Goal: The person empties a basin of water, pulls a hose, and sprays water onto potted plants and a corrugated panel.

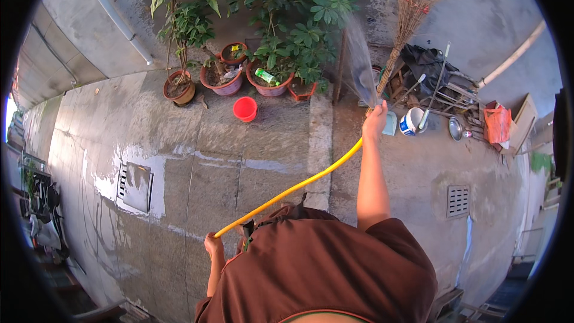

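My right hand (375, 121) grips the front end of a yellow hose (291, 189), arm stretched out. From that end a spray of water (360, 54) fans up towards the leafy potted plants (309, 31) by the wall. Lower down, at the left, my left hand (214, 243) is closed around the other visible end of the hose. A red plastic bucket (245, 109) stands on the concrete in front of the plant pots. A green-labelled bottle (267, 76) lies in one pot. Just beyond my right hand, a twig broom (399, 36) leans on the wall.
Right of the broom are a light dustpan (389, 124), a white bucket (410, 122), a metal bowl (455, 128), an orange bag (497, 123) and piled scrap wood. Drain grates (458, 201) and a metal cover (137, 187) are set in the partly wet concrete floor.
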